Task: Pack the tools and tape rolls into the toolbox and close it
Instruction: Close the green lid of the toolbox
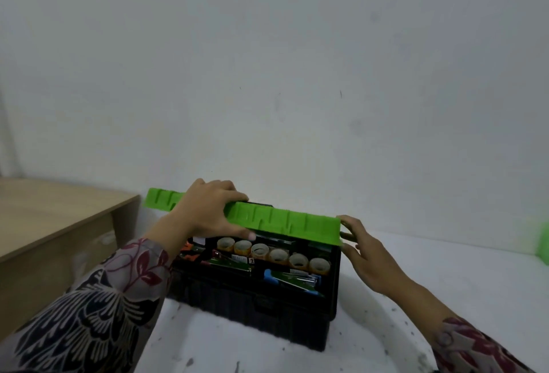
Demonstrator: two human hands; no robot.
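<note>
Though speckled, white table [445,283] w/ toolbox [252,310]; grey wall [297,60], desk [44,212] L.

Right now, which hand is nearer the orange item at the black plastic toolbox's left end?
Left. The left hand grips the green plastic lid directly above the orange item; the right hand touches the lid's far right end, across the black plastic toolbox.

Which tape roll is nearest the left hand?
The leftmost tape roll, just below the thumb of the left hand; the other five run rightward.
</note>
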